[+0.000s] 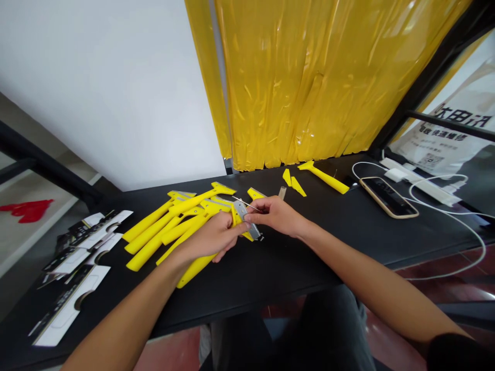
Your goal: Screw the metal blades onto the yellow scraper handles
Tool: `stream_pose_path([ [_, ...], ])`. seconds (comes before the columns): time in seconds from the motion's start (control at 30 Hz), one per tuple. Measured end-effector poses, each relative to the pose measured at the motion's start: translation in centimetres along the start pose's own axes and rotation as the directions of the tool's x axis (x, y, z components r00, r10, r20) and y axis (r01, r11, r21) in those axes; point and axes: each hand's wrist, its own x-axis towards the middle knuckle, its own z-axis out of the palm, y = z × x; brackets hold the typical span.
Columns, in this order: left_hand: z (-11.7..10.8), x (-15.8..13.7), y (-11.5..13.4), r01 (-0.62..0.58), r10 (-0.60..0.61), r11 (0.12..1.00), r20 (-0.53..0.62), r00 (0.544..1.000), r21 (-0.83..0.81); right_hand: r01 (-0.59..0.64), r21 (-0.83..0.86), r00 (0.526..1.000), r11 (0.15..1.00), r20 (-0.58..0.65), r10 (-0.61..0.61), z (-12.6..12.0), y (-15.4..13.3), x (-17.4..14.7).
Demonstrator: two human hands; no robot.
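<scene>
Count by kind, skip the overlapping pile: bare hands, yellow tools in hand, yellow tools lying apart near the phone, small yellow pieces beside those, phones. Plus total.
Hands (left hand, right hand): 2
Held yellow tool: 1
Yellow tool lying apart: 1
Small yellow pieces: 2
Phone: 1
Total: 7

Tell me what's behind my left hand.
Behind the left hand, yellow scrapers lie piled on the table. The held scraper shows at both ends; its middle, and anything else the hand covers, can't be seen.
</scene>
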Motion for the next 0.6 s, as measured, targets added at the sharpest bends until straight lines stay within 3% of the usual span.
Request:
stream_pose_path([
  [0.17, -0.1, 0.3, -0.2, 0.001, -0.001, 1.0, -0.031, 1.0, 0.008, 0.06, -0.065, 0.998, 0.996, -0.009, -0.061, 0.3, -0.1, 0.3],
  [0.23, -0.3, 0.3, -0.2, 0.014, -0.016, 1.0, -0.08, 0.997, -0.018, 0.084, -0.18, 0.99, 0.98, -0.096, -0.103, -0.7, -0.2, 0.5],
  [0.3, -0.5, 0.2, -0.1, 0.018, -0.024, 0.999, -0.13, 0.991, -0.049, 0.043, -0.364, 0.952, 0.931, -0.267, -0.148, -2.8, -0.3, 0.7],
  [0.37, -0.8, 0.1, 0.1, 0.007, -0.019, 0.998, -0.167, 0.986, -0.069, -0.063, -0.561, 0.874, 0.826, -0.43, -0.226, -5.7, -0.2, 0.6],
  [0.43, -1.0, -0.1, 0.3, 0.0, -0.016, 0.996, -0.193, 0.981, -0.085, -0.283, -0.696, 0.809, 0.659, -0.543, -0.226, -8.7, 0.3, 0.4],
  [0.5, -1.1, -0.2, 0.4, 0.003, -0.025, 0.994, -0.205, 0.978, -0.105, -0.528, -0.699, 0.76, 0.482, -0.642, -0.099, -11.0, 1.0, 0.1],
  [0.6, -1.1, -0.1, 0.4, 0.012, -0.039, 0.991, -0.201, 0.979, -0.134, -0.663, -0.684, 0.724, 0.305, -0.689, 0.028, -12.4, 2.1, 0.0],
])
